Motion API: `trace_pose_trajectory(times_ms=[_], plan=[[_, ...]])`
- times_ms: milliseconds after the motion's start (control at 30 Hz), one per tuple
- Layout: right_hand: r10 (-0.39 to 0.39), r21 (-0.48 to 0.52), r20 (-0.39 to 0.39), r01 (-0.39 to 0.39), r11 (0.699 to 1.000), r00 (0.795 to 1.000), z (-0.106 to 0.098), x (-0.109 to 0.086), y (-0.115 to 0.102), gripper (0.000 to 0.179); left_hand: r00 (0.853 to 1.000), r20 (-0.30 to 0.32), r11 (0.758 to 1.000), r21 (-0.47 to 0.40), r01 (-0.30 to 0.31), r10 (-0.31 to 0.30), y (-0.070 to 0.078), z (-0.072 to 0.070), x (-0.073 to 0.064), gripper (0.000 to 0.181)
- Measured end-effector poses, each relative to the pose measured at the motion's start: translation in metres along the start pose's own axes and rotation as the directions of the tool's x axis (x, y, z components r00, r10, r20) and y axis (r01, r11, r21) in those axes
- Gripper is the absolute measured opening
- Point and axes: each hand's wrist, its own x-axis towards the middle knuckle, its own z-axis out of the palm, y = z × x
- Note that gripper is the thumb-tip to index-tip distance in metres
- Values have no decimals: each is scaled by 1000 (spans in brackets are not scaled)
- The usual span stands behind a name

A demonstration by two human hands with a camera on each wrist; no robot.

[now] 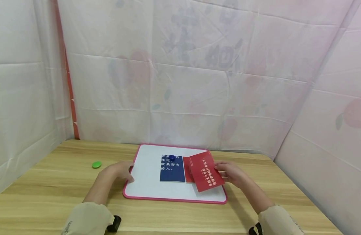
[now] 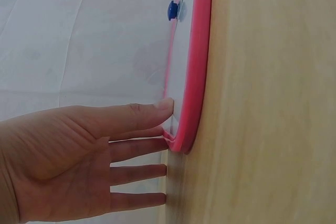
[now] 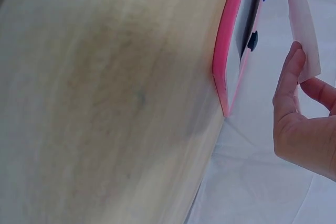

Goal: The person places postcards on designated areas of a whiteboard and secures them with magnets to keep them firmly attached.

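Observation:
A magnetic whiteboard (image 1: 148, 176) with a pink frame lies on the table. At its left edge rests my left hand (image 1: 121, 170); in the left wrist view the thumb overlaps the white surface and the straight fingers reach the rim. My right hand (image 1: 231, 173) pinches a red card (image 1: 206, 171) with white writing by its right edge, tilted over the board's right part. A blue card (image 1: 172, 173) lies on the board, with a blue magnet (image 1: 172, 157) on it. Beside it another red card (image 1: 187, 168) is partly hidden under the held one. A dark magnet (image 3: 253, 40) shows in the right wrist view.
A green round magnet (image 1: 96, 164) lies on the wooden table (image 1: 51, 182), left of the board. White printed cloth (image 1: 186, 81) hangs behind the table and along both sides.

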Motion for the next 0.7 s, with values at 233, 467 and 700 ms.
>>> trace_pose_trajectory(times_ms=[233, 467, 700], plan=[[0, -29, -4, 0, 1000, 1000, 6, 1, -3, 41, 1000, 0, 1000, 3, 5, -5, 1, -1, -2, 67], [-1, -19, -3, 1, 1000, 1000, 16, 4, -8, 41, 1000, -4, 1000, 7, 7, -7, 2, -1, -2, 67], [13, -3, -2, -13, 1000, 1000, 26, 7, -11, 42, 1000, -12, 1000, 3, 0, 0, 5, 1, -2, 66]])
